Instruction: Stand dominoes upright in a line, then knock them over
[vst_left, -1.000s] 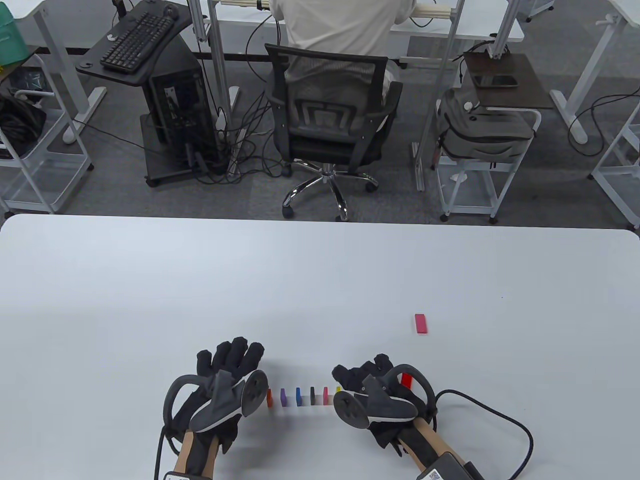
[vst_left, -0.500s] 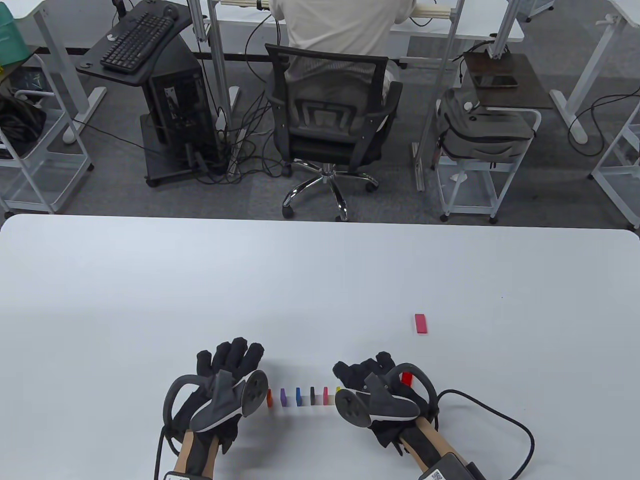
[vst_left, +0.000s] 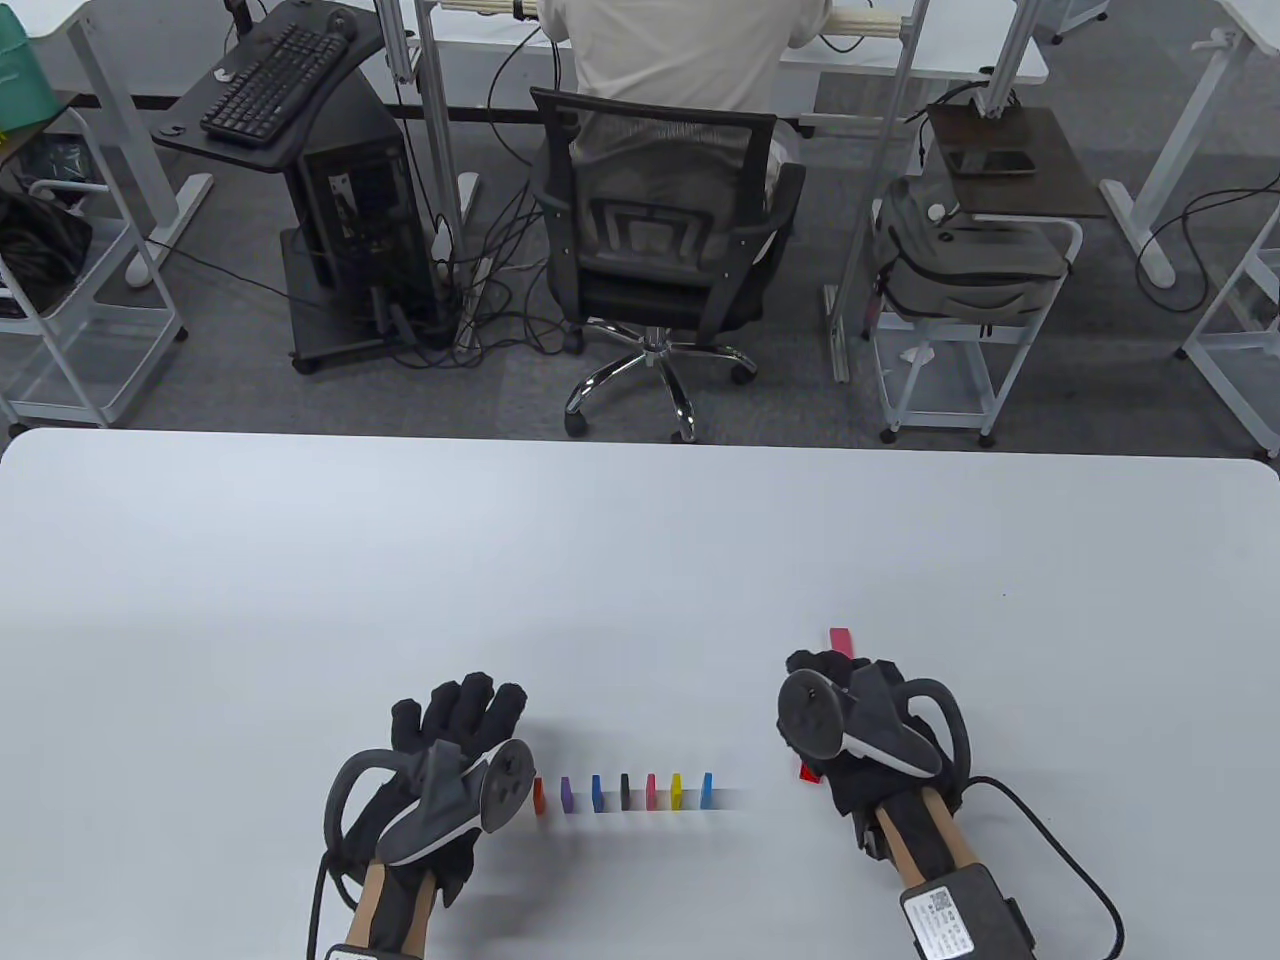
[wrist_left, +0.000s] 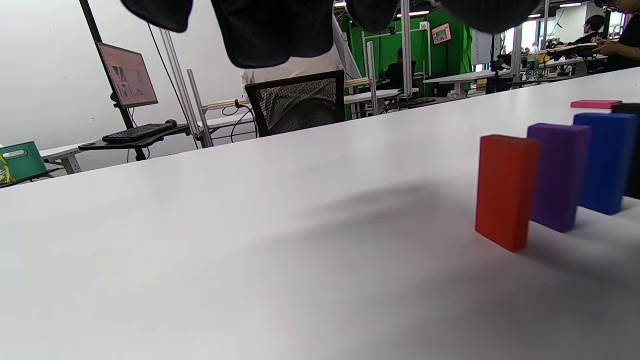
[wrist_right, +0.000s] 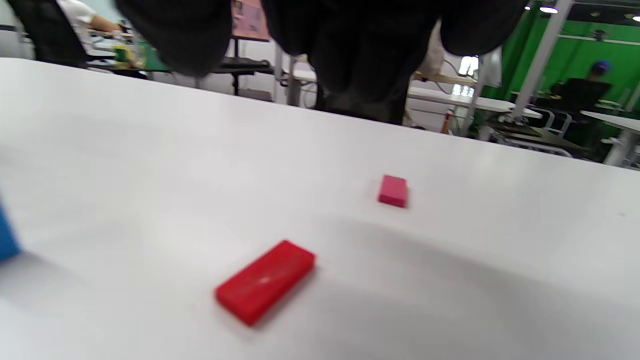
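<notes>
Several dominoes stand upright in a row near the front edge: orange (vst_left: 540, 795), purple (vst_left: 567, 793), blue (vst_left: 597, 791), black (vst_left: 626, 790), pink (vst_left: 651, 789), yellow (vst_left: 677, 789) and light blue (vst_left: 707, 788). My left hand (vst_left: 460, 715) lies with straight fingers on the table just left of the orange domino (wrist_left: 505, 190). My right hand (vst_left: 830, 672) hovers right of the row and holds nothing. Under it a red domino (wrist_right: 265, 281) lies flat. A pink domino (wrist_right: 393, 190) lies flat just beyond its fingertips.
The white table (vst_left: 640, 540) stretches far back from the row. Beyond its far edge a person sits in an office chair (vst_left: 665, 240), with desks and carts around. A cable (vst_left: 1080, 880) trails from my right wrist.
My right hand has left the right end of the row and moved right and away, over the red domino. The yellow and light blue dominoes now show standing. My left hand stayed put.
</notes>
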